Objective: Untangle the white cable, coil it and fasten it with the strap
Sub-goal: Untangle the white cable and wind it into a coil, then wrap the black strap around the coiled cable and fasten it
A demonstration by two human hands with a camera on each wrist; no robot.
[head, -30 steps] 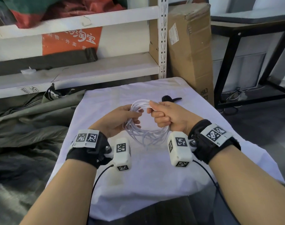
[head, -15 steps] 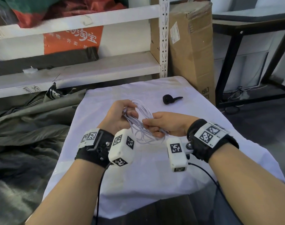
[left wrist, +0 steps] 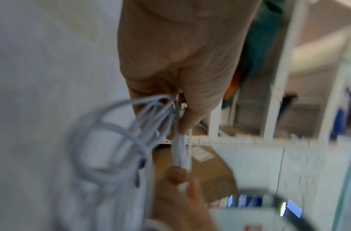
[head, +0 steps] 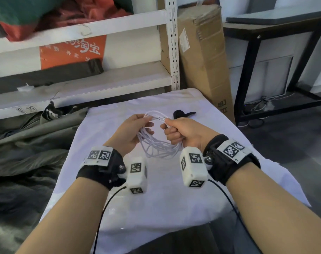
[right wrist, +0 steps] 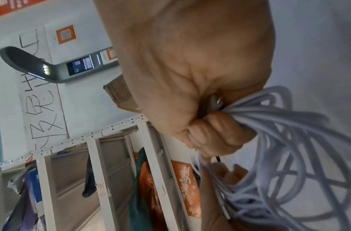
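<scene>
We find the white cable point(head: 157, 143) gathered into a loose coil and held clear of the white cloth point(head: 174, 208), between our two hands. Our right hand point(head: 185, 132) is closed in a fist round one side of the bundle; the right wrist view shows the fingers point(right wrist: 216, 137) curled over the strands, with the loops fanning out past the knuckles. Our left hand point(head: 132, 132) pinches the strands at the top of the coil between thumb and fingertips; the left wrist view, though blurred, shows the thumb point(left wrist: 192, 112) pressed onto a tight run of cable stretched across to the right hand.

The loops are uneven: several hang slack below both hands and cross one another. We judge that untangling is essentially done and coiling is in its last stage, the turns being evened and bunched. Fastening is not begun. The black strap point(head: 181, 114) lies on the cloth just beyond the right hand, apart from the cable and untouched.

The next move, in our judgement, calls for one hand to take the whole bundle firmly so that no turn springs free, releasing the other to reach forward for the strap. The right hand is nearer to it. The slack lower loops should be drawn in first, otherwise the strap may close on only part of the coil.
</scene>
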